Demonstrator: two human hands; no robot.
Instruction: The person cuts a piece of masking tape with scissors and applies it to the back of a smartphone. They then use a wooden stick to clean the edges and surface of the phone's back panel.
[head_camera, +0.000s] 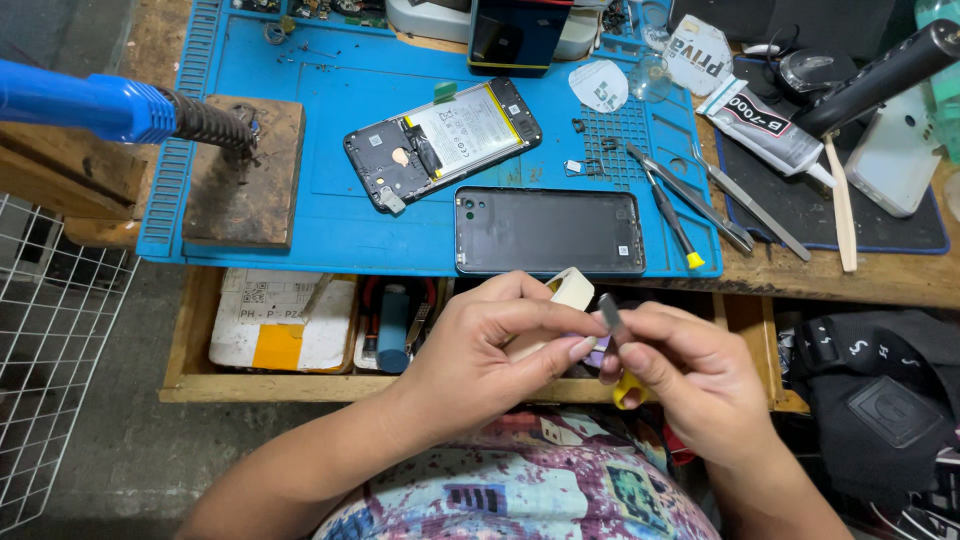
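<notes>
My left hand (490, 345) and my right hand (690, 375) meet in front of the bench edge, over my lap. The left hand holds a small cream plastic piece (572, 288) and its fingertips pinch towards the right hand. In the right hand sits a thin grey metal tool (610, 315) with a yellow end (630, 392) showing below the fingers. On the blue work mat (300, 215) lies an opened phone (440, 140) with its battery exposed, and beside it its dark back cover (548, 230).
A blue-handled soldering iron (110, 108) rests on a wooden block (245, 175) at left. Tweezers and a yellow-tipped screwdriver (672, 215) lie right of the mat, with a glue tube (765, 125). An open drawer (300, 330) sits under the bench. A black bag (880, 400) is at right.
</notes>
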